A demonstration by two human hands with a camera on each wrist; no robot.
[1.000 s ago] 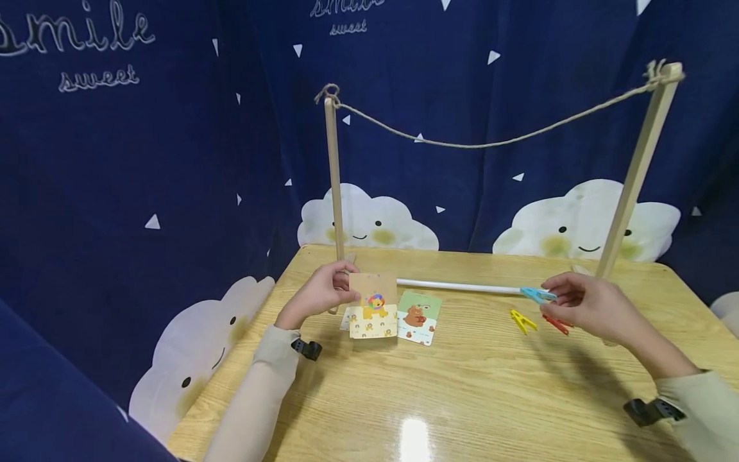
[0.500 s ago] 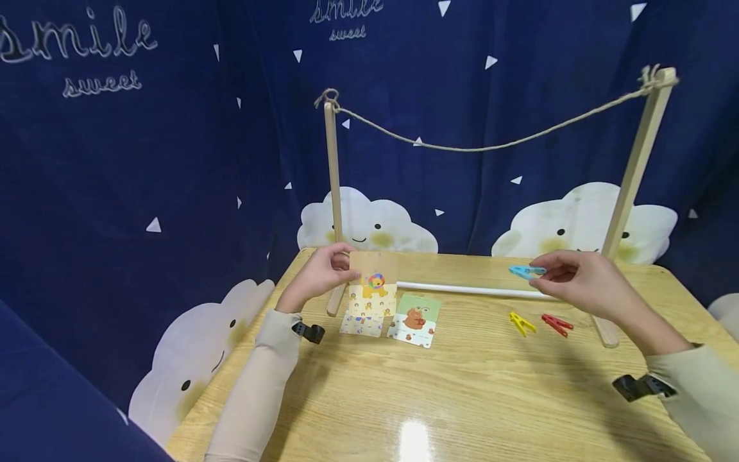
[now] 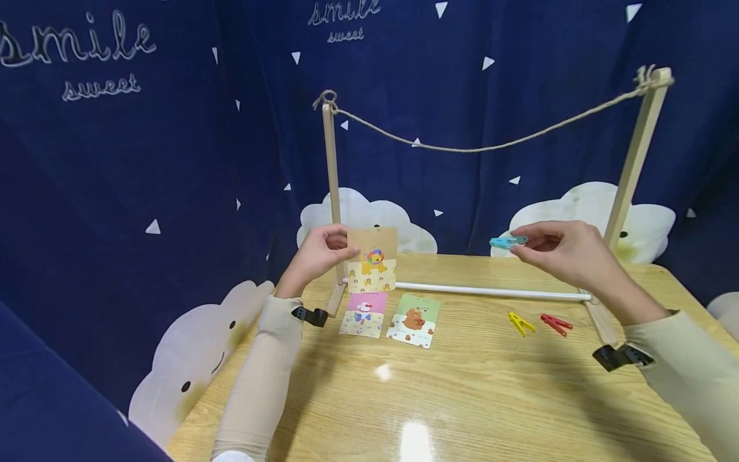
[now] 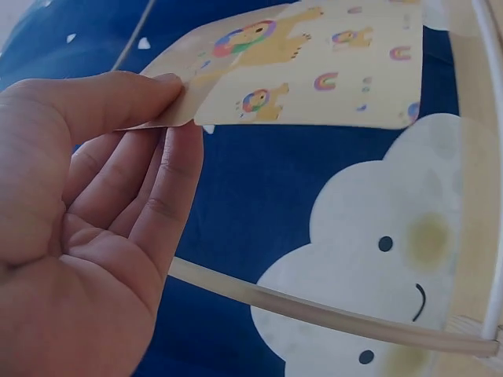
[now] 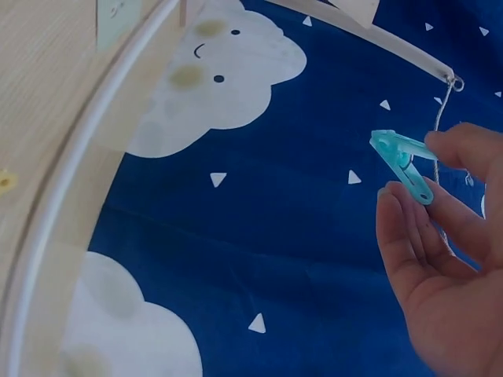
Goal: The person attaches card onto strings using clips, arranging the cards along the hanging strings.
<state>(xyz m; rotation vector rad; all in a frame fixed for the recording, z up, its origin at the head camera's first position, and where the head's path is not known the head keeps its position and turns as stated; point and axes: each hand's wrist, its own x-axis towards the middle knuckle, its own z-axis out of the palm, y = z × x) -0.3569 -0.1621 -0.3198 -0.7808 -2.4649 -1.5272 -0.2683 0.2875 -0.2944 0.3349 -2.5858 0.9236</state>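
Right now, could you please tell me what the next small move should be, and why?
I would probably raise the left grip until the lion card meets the rope: in the head view the card appears below it, and the right grip holds the blue peg, apart from both.

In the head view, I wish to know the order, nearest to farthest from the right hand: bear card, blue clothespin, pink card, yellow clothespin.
1. Blue clothespin: pinched by the right hand.
2. Yellow clothespin: on the table, below and left.
3. Bear card: farther left.
4. Pink card: leftmost of the four.
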